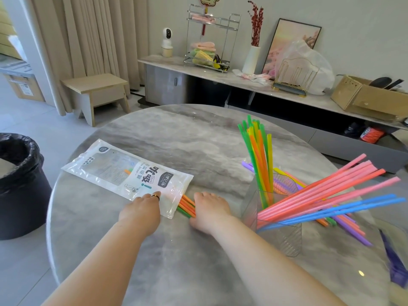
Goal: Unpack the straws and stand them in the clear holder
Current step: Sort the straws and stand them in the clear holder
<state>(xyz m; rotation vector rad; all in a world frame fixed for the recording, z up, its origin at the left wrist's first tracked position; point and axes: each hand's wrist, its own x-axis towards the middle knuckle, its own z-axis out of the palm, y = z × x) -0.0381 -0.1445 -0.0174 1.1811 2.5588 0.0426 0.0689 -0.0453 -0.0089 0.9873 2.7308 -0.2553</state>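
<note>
A white plastic straw bag (pixel 123 173) lies flat on the round marble table (pixel 172 138). My left hand (pixel 141 212) presses on the bag's near open end, fingers flat. Orange and green straws (pixel 186 206) stick out of that opening. My right hand (pixel 209 209) rests over them, its fingers curled around their ends. To the right stands the clear holder (pixel 276 219). Green, yellow and orange straws (pixel 260 155) stand upright in it; pink and blue straws (pixel 331 199) lean far out to the right.
Loose purple, pink and orange straws (pixel 351 228) lie on the table behind the holder. A purple wrapper (pixel 395 261) lies at the right edge. A black lined bin (pixel 19 184) stands on the floor to the left. A low cabinet runs along the wall behind.
</note>
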